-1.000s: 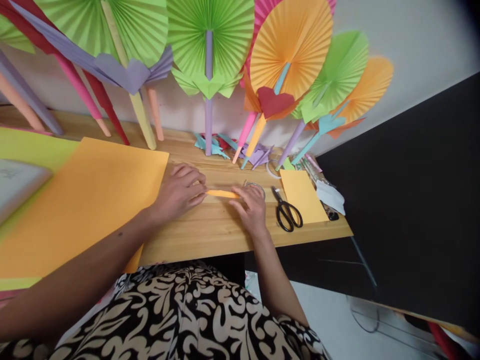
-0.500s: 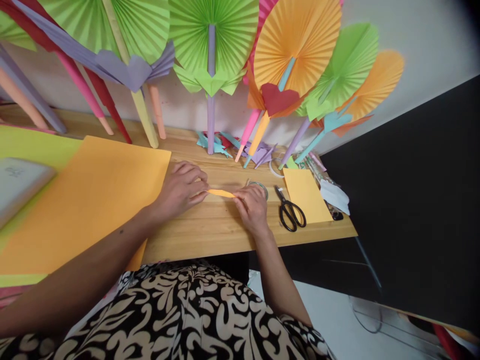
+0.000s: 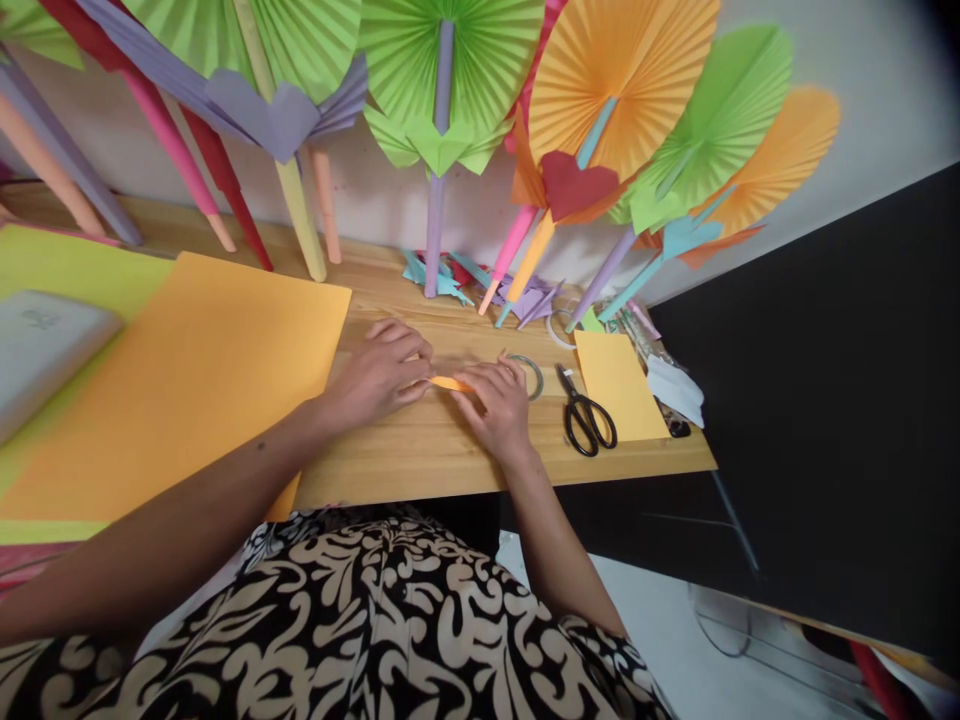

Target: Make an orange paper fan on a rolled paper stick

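A narrow folded strip of orange paper (image 3: pixel 448 383) is stretched between my two hands, just above the wooden table (image 3: pixel 405 455). My left hand (image 3: pixel 382 370) pinches its left end between thumb and fingers. The other end is gripped by my right hand (image 3: pixel 495 400), whose fingers cover part of the strip. Right behind my right hand lies a roll of tape (image 3: pixel 532 375). Black-handled scissors (image 3: pixel 587 420) rest to the right of it, beside a small yellow-orange paper sheet (image 3: pixel 622 385).
Large orange (image 3: pixel 225 370) and yellow-green sheets lie at left under a white device (image 3: pixel 52 345). Pleated paper fans, such as a green one (image 3: pixel 480 60) and an orange one (image 3: pixel 637 70), stand along the wall. Purple paper scraps (image 3: pixel 529 297) lie beneath them.
My right hand has slid left along the strip, toward my left hand, so less of the paper shows between them. The whole view has shifted slightly.
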Tool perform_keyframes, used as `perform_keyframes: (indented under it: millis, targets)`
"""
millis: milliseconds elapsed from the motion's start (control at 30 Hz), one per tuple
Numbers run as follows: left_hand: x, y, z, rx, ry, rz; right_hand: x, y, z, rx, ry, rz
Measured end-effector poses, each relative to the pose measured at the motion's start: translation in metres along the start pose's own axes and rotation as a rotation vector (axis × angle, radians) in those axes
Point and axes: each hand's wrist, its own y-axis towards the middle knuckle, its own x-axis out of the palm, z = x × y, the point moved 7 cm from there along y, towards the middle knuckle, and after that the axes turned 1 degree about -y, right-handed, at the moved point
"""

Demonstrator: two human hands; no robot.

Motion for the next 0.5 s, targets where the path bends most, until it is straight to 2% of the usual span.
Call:
perform_keyframes:
  millis: [233,367,500]
  targets:
    - [0.002,0.001,-0.002,-0.05,-0.099,-0.031,-0.004,-0.001,-0.002,-0.034,0.07,0.051]
    - [0.008,-0.002,-0.007,-0.087,-0.238,-0.027,0.0,-0.001,0.0,-0.003,0.106,-0.011]
    - [0.012,-0.005,-0.012,-0.112,-0.249,-0.03,0.006,-0.002,0.006,0.026,0.113,-0.05]
